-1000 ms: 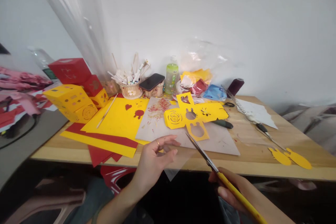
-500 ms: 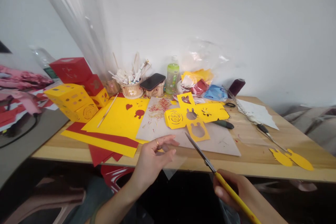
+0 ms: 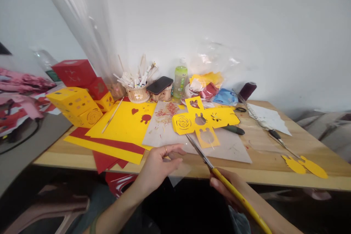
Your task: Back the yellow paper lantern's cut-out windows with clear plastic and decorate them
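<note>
My right hand (image 3: 229,186) grips a pair of scissors (image 3: 204,159) by the yellow handles. Their narrow blades look nearly closed and point up and left, past the fingertips of the other hand. My left hand (image 3: 160,164), with a ring on one finger, pinches a clear plastic film (image 3: 179,173) that hangs below the fingers over the table edge. Much of the film is hard to see. Just behind the blade tips, a yellow cross-shaped paper cutout (image 3: 189,122) with heart, spiral, flower and animal-head openings lies on a grey board (image 3: 230,150).
Yellow paper sheets (image 3: 123,117) and folded paper boxes (image 3: 72,104) lie left. Behind stand a pen pot (image 3: 138,93), a phone (image 3: 160,85), a green drink bottle (image 3: 180,80) and a bag of scraps (image 3: 205,86). A glue gun (image 3: 274,135) and yellow cutouts (image 3: 312,166) lie right.
My right hand has moved left with the scissors, bringing the blades closer to my left fingertips. My left hand has dropped slightly. A thin pale sliver now shows over the yellow cutout.
</note>
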Demonstrator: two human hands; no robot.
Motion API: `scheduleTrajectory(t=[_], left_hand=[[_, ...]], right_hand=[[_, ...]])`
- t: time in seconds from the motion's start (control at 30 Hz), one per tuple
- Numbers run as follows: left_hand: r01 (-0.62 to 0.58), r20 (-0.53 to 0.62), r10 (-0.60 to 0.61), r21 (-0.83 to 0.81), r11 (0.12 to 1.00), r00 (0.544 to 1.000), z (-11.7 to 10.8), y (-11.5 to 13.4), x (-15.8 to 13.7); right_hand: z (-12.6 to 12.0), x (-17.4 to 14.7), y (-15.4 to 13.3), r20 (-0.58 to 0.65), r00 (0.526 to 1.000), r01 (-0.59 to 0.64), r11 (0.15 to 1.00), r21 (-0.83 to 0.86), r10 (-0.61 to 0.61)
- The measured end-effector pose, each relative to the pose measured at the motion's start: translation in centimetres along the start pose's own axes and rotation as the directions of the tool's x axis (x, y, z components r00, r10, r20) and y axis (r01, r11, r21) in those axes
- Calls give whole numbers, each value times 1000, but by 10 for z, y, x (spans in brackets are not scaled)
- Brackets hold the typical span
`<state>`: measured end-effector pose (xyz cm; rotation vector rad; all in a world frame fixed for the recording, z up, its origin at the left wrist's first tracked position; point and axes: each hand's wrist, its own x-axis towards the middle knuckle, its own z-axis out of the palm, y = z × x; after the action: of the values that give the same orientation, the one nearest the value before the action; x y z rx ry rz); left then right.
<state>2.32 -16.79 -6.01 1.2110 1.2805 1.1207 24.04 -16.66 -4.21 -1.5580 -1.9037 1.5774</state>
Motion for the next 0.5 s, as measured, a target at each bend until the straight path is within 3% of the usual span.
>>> scheduleTrajectory(t=[0.13,0.3,0.4,0.5], left_hand=[[-13,-10,14,88,996,1000,-7,0,13],[-36,-60,51,241,970,997,-37,-7,37],[-56,-118,111,394,917,987,-67,-13,56],[-85,-111,171,544,835,979,-91,-16,79]], right_hand=[[5,18,-5,-32,987,-152,986,71,155],[-2,28,-12,-7,990,-139,979,147,142],[-21,21,-6,-35,992,-115,976,185,124],[-57,11,11,-205,975,-47,982,180,85]])
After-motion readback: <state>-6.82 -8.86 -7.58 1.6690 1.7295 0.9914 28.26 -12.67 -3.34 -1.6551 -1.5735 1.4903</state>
